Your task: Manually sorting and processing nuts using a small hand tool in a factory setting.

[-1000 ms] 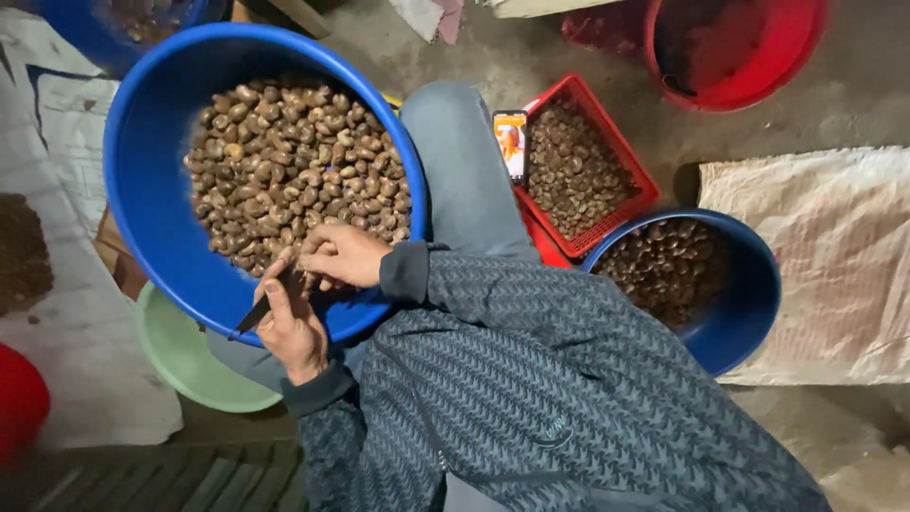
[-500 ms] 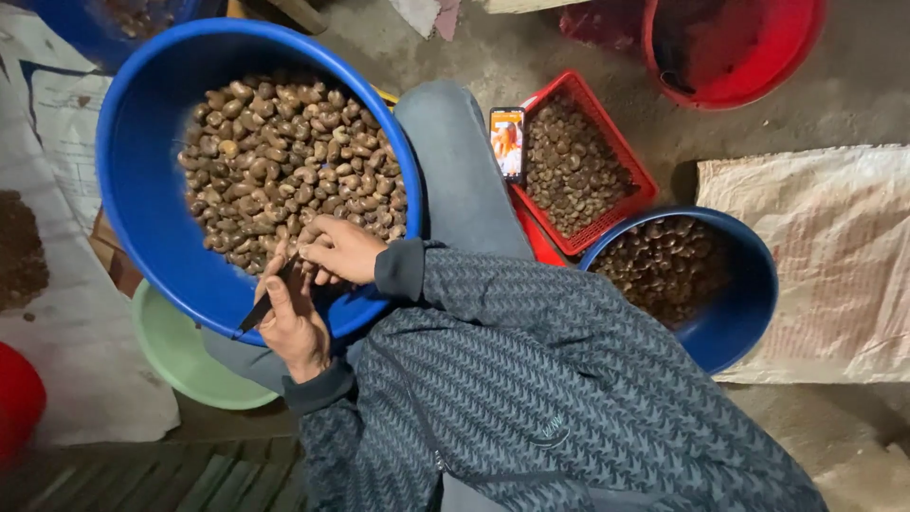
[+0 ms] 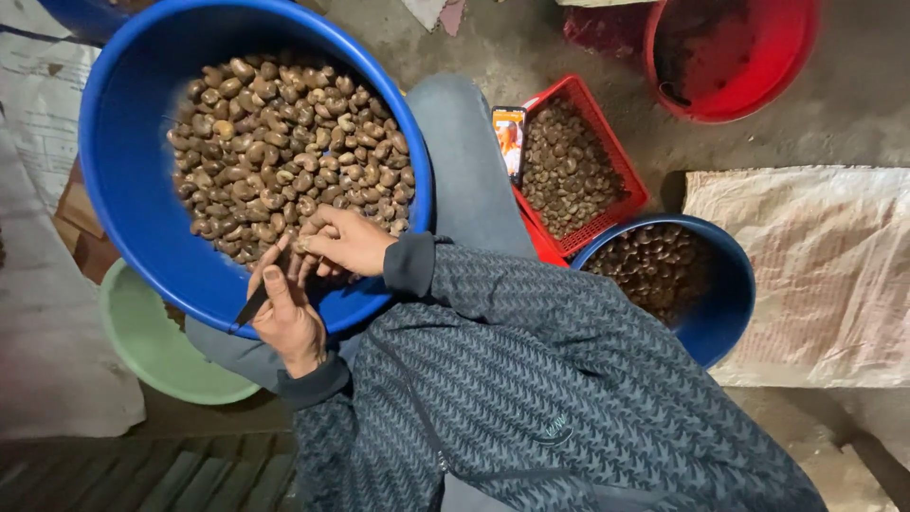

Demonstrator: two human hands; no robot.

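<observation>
We hold a small dark knife [image 3: 252, 308] in our left hand [image 3: 287, 318], its grip closed around the handle, while our right hand [image 3: 346, 244] pinches one nut between its fingertips just above the near rim of the big blue tub [image 3: 118, 161]. That tub is heaped with brown nuts [image 3: 284, 152], so most of the pile looks unworked. To the right, a red basket [image 3: 576, 163] and a smaller blue tub [image 3: 725, 313] already hold nuts.

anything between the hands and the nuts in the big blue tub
Nothing visible does. The right hand rests at the near edge of the nut pile in the big blue tub; the left hand, gripping a dark blade, meets it there.
</observation>
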